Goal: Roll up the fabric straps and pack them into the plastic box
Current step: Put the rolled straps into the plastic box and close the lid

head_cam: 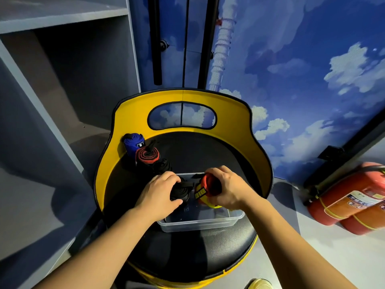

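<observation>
A clear plastic box [210, 223] sits on the black seat of a yellow chair [129, 117]. My left hand [158, 192] grips a black rolled strap [180, 191] over the box's left part. My right hand [225, 187] holds a red rolled strap [205, 189] with a yellow label above the box's middle. Three more rolls stand in a row on the seat's back left: a blue roll [133, 143], a red-and-black roll [147, 156] and a black roll [162, 166].
The chair's yellow backrest curves around the seat's back and sides. Grey shelving [52, 84] stands to the left. Red fire extinguishers [350, 203] lie on the floor at right, below a blue sky-patterned wall [302, 69].
</observation>
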`<state>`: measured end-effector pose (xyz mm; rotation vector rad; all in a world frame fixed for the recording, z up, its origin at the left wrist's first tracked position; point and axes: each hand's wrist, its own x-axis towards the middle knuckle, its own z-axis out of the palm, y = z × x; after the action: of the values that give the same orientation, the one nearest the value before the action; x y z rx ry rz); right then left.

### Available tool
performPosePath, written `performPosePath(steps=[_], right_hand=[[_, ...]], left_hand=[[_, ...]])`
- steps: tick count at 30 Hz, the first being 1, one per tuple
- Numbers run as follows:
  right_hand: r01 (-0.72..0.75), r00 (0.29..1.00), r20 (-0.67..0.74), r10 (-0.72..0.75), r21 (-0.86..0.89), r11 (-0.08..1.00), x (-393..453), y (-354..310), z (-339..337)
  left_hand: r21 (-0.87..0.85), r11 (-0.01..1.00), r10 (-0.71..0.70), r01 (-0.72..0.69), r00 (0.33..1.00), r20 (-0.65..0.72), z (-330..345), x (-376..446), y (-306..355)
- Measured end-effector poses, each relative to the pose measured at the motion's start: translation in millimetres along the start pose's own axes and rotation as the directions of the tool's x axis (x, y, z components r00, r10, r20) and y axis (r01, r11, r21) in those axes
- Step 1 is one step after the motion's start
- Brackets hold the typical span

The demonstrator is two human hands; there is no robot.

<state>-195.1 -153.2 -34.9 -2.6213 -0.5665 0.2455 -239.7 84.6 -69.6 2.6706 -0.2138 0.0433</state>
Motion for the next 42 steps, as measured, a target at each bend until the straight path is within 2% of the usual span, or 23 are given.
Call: performPosePath(steps=[4,9,18,21,24,27,30,33,36,39,42], right_hand=[[-0.114,0.993,0.009,0.115,-0.039,0.993,-0.4,3.7,-5.4],[-0.277,0.960,-0.037,0.277,0.013,0.961,0.1,-0.4,2.7],[-0.407,0.909,-0.127,0.396,-0.078,0.910,0.6,-6.6,23.0],[-0.452,0.884,-0.163,0.438,-0.055,0.890,0.2,-9.1,28.7],[-0.438,0.892,-0.148,0.427,-0.049,0.898,-0.8,-13.8,31.5],[-0.340,0.934,-0.109,0.340,0.021,0.940,-0.8,-15.3,34.4],[-0.240,0.971,0.020,0.240,0.088,0.967,0.7,-13.0,33.9],[-0.190,0.972,0.144,0.186,0.014,0.982,2.1,-8.9,27.7],[-0.126,0.985,0.108,0.136,-0.102,0.987,2.6,-4.2,28.4],[-0.169,0.985,0.011,0.173,-0.160,0.973,1.2,-3.4,32.6],[-0.218,0.975,-0.071,0.210,-0.130,0.967,2.3,-6.1,39.6]], left_hand=[[0.004,1.000,0.008,-0.008,1.000,-0.006,0.6,-0.2,-1.0],[-0.020,1.000,0.008,-0.009,1.000,-0.011,1.5,1.1,-2.7],[-0.036,0.999,0.022,-0.022,1.000,-0.013,1.5,-0.3,-5.3],[-0.039,0.999,0.024,-0.025,1.000,-0.020,2.4,-0.1,-5.3],[-0.036,0.999,0.030,-0.031,0.999,-0.023,3.7,0.3,-6.1],[-0.046,0.998,0.030,-0.031,0.999,-0.022,4.6,0.7,-6.3],[-0.050,0.998,0.031,-0.032,0.999,-0.020,5.1,0.6,-6.7],[-0.052,0.998,0.030,-0.031,0.999,-0.021,5.2,0.3,-7.1],[-0.053,0.998,0.035,-0.036,0.999,-0.019,4.7,0.0,-6.9],[-0.063,0.997,0.034,-0.035,0.999,-0.019,4.1,0.3,-6.9],[-0.064,0.997,0.031,-0.032,0.999,-0.014,2.7,1.0,-7.9]])
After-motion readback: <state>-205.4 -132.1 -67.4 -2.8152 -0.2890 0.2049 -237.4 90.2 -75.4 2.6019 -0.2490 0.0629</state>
